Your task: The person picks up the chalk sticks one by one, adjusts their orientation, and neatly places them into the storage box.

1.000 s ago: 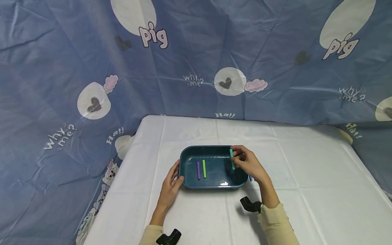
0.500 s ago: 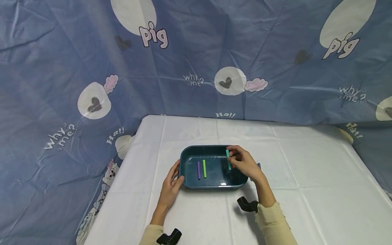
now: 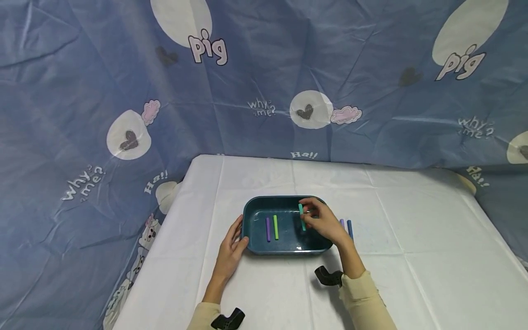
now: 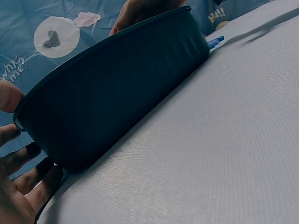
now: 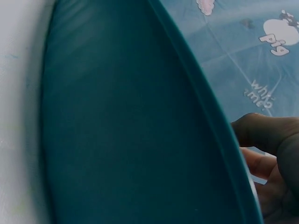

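A dark teal rectangular tray (image 3: 257,247) with raised sides stands on the table. My left hand (image 3: 228,251) holds its left end, thumb at the rim and fingers against the outer wall in the left wrist view. Above the tray's right half, my right hand (image 3: 326,223) pinches a slim teal stick (image 3: 302,217), chalk-like in shape, held nearly upright in the head view. A purple stick (image 3: 268,229) and a lime green stick (image 3: 275,227) lie side by side inside the tray. The right wrist view shows the right thumb and fingers beyond the rim, with the stick hidden.
Right of the tray, a lilac stick (image 3: 342,222) and a blue stick (image 3: 349,229) lie on the white tablecloth (image 3: 412,220), partly behind the right wrist. A blue printed curtain (image 3: 255,68) hangs behind the table. Each wrist carries a black camera mount (image 3: 328,276).
My right hand has moved left over the tray with the teal stick, uncovering more of the lilac and blue sticks outside. The left hand and the tray have stayed put.
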Demonstrator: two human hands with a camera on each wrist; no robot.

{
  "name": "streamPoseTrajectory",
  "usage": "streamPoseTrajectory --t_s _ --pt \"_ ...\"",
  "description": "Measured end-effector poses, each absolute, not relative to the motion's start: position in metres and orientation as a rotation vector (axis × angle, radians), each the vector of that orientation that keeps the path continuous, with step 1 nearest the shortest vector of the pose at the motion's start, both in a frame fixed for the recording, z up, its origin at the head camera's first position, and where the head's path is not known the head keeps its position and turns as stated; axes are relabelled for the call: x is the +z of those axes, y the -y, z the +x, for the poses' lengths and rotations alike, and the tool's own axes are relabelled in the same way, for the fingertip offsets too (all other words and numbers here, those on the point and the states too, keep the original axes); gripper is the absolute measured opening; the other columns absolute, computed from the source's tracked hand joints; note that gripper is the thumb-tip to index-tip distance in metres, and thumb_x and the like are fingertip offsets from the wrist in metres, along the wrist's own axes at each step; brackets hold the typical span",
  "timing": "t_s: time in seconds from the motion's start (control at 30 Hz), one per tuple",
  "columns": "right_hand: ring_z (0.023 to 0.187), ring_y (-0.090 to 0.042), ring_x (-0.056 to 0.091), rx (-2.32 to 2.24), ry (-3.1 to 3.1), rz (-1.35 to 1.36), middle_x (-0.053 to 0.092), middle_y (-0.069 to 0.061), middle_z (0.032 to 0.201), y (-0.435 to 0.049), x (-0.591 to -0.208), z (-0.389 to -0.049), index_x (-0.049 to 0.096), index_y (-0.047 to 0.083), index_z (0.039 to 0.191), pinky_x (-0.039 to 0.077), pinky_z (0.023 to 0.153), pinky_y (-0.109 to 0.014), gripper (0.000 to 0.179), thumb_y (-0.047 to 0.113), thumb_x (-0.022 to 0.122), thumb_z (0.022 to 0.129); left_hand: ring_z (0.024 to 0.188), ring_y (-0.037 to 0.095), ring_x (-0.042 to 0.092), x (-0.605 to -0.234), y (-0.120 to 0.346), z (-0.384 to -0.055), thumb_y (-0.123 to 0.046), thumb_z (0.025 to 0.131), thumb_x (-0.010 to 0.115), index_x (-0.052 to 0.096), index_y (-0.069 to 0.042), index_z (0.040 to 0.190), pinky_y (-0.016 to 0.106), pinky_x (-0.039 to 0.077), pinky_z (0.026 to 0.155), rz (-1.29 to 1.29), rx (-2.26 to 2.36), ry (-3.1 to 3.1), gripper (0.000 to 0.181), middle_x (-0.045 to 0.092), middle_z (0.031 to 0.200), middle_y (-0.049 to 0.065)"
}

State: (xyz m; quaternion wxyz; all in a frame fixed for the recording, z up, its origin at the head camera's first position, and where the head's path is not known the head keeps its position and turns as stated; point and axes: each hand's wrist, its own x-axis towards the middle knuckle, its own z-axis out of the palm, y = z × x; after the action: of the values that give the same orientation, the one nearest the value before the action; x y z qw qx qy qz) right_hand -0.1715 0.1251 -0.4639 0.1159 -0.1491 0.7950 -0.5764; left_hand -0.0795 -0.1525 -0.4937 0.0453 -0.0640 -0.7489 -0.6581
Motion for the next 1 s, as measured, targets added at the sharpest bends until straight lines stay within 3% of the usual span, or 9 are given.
streamPoseTrajectory --t_s 0.13,0.33,0.57,0.73,1.0 --pt "0.087 -0.03 0.062 -1.677 -2.329 -0.439 0.051 -0.021 0.105 -0.122 -0.465 -0.172 0.047 -0.004 0.129 0.056 0.065 -0.036 0.042 0.0 0.058 0.089 0.134 0.039 0.039 -0.493 0.153 -0.079 0.002 0.093 0.053 0.028 0.0 0.147 0.008 0.042 0.092 -0.197 -2.009 2.285 0.06 0.034 0.149 0.024" --pt "0.088 -0.039 0.061 -1.685 -2.301 -0.432 0.05 -0.025 0.104 -0.119 -0.465 -0.174 0.046 -0.006 0.129 0.056 0.067 -0.046 0.042 -0.004 0.056 0.089 0.134 0.039 0.039 -0.492 0.153 -0.08 0.001 0.093 0.053 0.028 0.0 0.147 0.007 0.042 0.091 -0.208 -2.001 2.283 0.059 0.033 0.149 0.024" --pt "0.083 -0.023 0.062 -1.645 -2.328 -0.44 0.051 -0.016 0.1 -0.112 -0.466 -0.175 0.047 -0.004 0.129 0.056 0.064 -0.036 0.041 0.0 0.058 0.089 0.135 0.038 0.039 -0.492 0.152 -0.079 0.001 0.093 0.053 0.029 -0.001 0.147 0.007 0.042 0.092 -0.204 -2.004 2.279 0.059 0.033 0.15 0.023" --pt "0.084 -0.027 0.063 -1.632 -2.335 -0.456 0.05 -0.015 0.099 -0.107 -0.469 -0.176 0.048 -0.005 0.128 0.056 0.062 -0.033 0.04 0.0 0.058 0.089 0.135 0.038 0.039 -0.493 0.152 -0.079 0.001 0.093 0.053 0.029 -0.002 0.147 0.007 0.042 0.092 -0.204 -2.007 2.276 0.059 0.034 0.15 0.022" --pt "0.077 -0.022 0.06 -1.607 -2.313 -0.455 0.05 -0.016 0.097 -0.096 -0.468 -0.176 0.049 -0.006 0.125 0.057 0.065 -0.043 0.039 -0.002 0.059 0.088 0.134 0.038 0.039 -0.494 0.153 -0.079 0.0 0.093 0.054 0.029 -0.001 0.147 0.008 0.042 0.092 -0.207 -1.997 2.284 0.06 0.033 0.15 0.022"
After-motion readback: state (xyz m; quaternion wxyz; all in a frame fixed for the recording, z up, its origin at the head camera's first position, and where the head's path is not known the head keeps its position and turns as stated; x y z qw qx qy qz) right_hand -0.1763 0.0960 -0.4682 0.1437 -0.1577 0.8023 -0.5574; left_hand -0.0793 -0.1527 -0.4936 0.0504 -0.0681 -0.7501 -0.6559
